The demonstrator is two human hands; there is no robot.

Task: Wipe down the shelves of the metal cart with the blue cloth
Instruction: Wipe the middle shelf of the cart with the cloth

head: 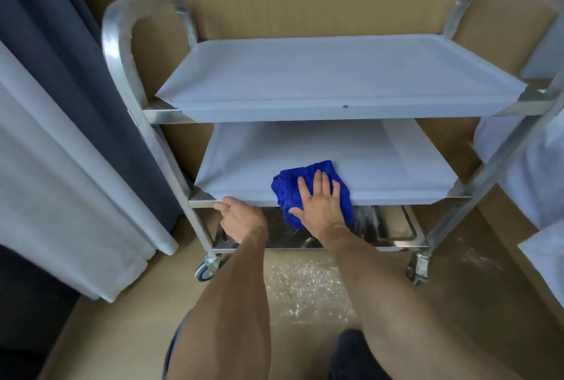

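Brown flooring point(457, 303) and a tan wall surround the metal cart point(122, 53). On its middle shelf point(381, 166), at the front edge, the right hand point(320, 205) lies flat with fingers spread, pressing the bunched blue cloth point(293, 193). Just beside it, the left hand point(241, 218) curls over that shelf's front rim. Above, the top shelf point(335, 74) holds nothing. White specks point(305, 285) dust the floor; curtains point(61, 135) hang left.
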